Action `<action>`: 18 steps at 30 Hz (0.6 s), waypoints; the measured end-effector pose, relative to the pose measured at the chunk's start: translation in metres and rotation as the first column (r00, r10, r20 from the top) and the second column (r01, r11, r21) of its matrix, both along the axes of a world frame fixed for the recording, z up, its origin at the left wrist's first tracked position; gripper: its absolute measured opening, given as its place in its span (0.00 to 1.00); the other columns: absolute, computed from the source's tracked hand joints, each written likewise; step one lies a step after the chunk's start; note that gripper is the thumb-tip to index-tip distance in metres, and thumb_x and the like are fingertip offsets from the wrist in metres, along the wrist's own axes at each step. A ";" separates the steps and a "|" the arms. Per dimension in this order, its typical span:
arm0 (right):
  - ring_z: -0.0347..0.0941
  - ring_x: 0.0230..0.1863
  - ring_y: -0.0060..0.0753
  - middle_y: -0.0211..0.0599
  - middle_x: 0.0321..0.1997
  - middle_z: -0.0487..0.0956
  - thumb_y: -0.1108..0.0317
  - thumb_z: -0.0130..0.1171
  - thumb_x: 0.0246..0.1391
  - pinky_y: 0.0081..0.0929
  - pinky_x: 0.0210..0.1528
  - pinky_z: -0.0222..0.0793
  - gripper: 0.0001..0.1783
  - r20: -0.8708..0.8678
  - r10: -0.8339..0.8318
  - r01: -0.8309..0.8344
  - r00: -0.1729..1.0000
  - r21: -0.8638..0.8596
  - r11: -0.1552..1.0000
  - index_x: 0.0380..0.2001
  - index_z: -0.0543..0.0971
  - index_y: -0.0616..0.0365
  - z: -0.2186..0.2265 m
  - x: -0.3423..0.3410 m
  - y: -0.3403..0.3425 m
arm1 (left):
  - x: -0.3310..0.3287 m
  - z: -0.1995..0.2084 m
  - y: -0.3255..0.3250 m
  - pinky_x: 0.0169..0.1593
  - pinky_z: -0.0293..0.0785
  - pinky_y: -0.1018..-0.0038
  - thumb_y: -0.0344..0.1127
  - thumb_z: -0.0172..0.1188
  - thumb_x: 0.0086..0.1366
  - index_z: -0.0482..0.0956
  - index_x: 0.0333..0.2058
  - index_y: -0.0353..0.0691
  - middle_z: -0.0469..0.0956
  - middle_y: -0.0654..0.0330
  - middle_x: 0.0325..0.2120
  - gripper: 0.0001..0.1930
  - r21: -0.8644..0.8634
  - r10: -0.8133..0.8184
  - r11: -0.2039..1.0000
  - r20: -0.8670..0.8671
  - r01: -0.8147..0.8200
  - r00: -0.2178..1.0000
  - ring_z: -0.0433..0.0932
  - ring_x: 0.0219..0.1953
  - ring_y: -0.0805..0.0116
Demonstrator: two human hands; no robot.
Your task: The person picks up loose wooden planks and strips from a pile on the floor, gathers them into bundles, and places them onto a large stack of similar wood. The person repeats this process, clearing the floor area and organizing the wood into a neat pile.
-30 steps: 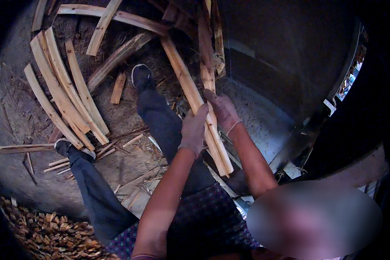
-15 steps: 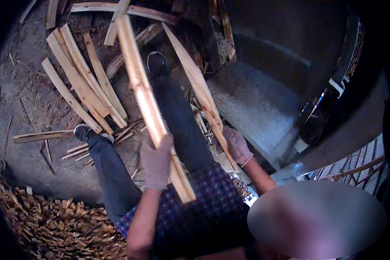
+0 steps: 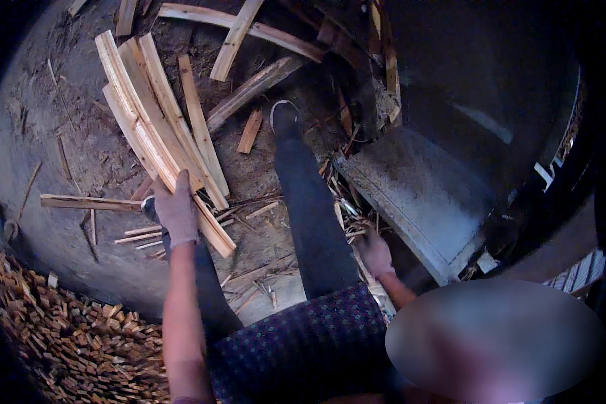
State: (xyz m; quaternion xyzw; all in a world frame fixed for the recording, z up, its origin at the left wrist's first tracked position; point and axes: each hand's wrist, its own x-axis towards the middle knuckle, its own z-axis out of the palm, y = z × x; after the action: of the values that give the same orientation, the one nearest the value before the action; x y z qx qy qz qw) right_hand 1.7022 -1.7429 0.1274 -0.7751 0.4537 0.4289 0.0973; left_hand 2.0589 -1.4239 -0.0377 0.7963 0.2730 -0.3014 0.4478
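My left hand [image 3: 176, 214], in a pale work glove, grips a long pale wooden board [image 3: 141, 124] near its closer end. The board lies over several other wooden boards [image 3: 196, 121] fanned out on the ground. My right hand [image 3: 376, 254], gloved too, is low by my right leg, beside thin wood strips [image 3: 357, 233]. It is smeared by motion, so whether it holds one of them does not show. My left shoe is mostly hidden behind the left hand and boards.
Small wood pieces [image 3: 81, 337] form a large heap at the lower left. A grey metal plate [image 3: 424, 188] stands on the right, by dark machinery. Crossed boards [image 3: 236, 40] and a short wood piece [image 3: 250, 131] lie ahead. My dark-trousered right leg [image 3: 310, 209] stretches between.
My left hand has moved left with its board, down onto the other boards. The tapered board held in my right hand is no longer seen; that hand has dropped lower. The view has shifted.
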 end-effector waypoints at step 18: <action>0.83 0.50 0.54 0.50 0.47 0.86 0.42 0.68 0.46 0.46 0.55 0.78 0.30 0.483 0.344 -0.549 0.805 0.388 0.740 0.43 0.87 0.55 -0.359 0.447 -0.061 | 0.145 -0.179 -0.195 0.57 0.76 0.57 0.56 0.72 0.60 0.71 0.60 0.30 0.84 0.40 0.46 0.40 -0.075 -0.319 0.940 0.160 0.334 0.934 0.84 0.49 0.44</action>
State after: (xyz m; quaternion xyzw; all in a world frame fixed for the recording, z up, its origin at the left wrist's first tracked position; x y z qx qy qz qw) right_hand 2.1497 -1.8039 -0.2313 -0.8755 0.0918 0.3852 0.2768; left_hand 2.2043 -1.6189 -0.2162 0.8267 0.0877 -0.3262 0.4500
